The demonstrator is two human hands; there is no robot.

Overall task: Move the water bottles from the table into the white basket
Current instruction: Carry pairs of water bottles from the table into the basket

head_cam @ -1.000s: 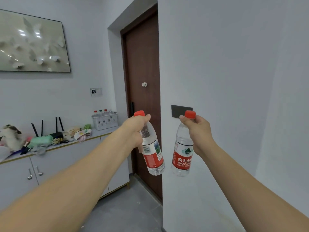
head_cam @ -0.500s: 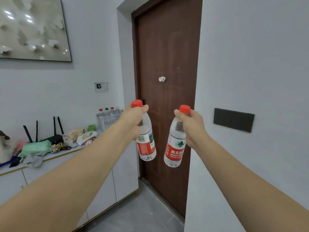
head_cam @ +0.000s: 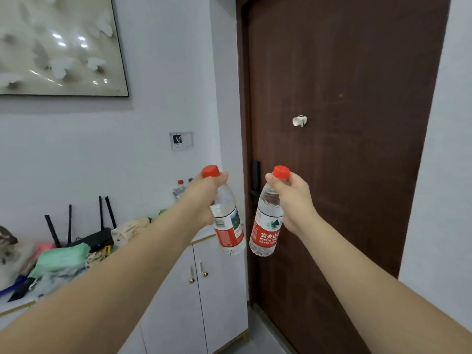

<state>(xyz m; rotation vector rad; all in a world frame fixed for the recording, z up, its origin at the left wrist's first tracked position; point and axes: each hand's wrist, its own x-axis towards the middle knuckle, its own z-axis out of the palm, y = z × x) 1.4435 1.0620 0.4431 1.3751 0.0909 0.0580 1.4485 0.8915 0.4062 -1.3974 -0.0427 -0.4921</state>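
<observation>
My left hand (head_cam: pixel 204 198) grips the neck of a clear water bottle (head_cam: pixel 228 226) with a red cap and red label, held out in the air and tilted. My right hand (head_cam: pixel 293 203) holds a second such bottle (head_cam: pixel 265 231) by the neck, beside the first; their lower ends almost touch. The white basket is nearly hidden behind my left hand at the far end of the white cabinet; only a bottle standing in it (head_cam: pixel 180 186) shows.
A white cabinet (head_cam: pixel 217 282) runs along the left wall, its top cluttered with a black router (head_cam: pixel 92 238), green cloth (head_cam: pixel 61 259) and bags. A brown door (head_cam: pixel 339 159) stands straight ahead. A framed picture (head_cam: pixel 58 44) hangs at the upper left.
The view has moved closer to the door and cabinet. Both hands keep their bottles held out, and my left hand now covers the basket.
</observation>
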